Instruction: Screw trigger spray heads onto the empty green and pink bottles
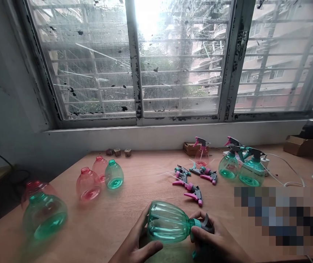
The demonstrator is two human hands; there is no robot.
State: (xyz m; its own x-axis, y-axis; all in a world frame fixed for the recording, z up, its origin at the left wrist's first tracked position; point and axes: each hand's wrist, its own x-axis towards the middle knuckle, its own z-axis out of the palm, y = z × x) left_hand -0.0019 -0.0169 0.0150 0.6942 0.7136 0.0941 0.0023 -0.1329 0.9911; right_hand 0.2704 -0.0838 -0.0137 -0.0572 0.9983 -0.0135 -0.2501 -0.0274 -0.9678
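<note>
A clear green spray bottle (169, 222) lies on its side in the air above the table's near edge, its neck to the right. My left hand (142, 239) cups its base, the thumb beneath and apart from the rest. At the neck, my right hand (213, 233) is closed round the grey and teal spray head (207, 224), whose collar sits on the bottle's mouth. Part of the trigger is hidden by the fingers. Just beyond lie several loose spray heads, one of them a pink and grey spray head (195, 192).
On the left stand open bottles, among them a near green bottle (45, 215), a smaller green bottle (114, 175) and a pink bottle (88, 186). Spray bottles with heads, such as a green one (251, 171), stand at right. A cardboard box (300, 145) and white cables lie farther right.
</note>
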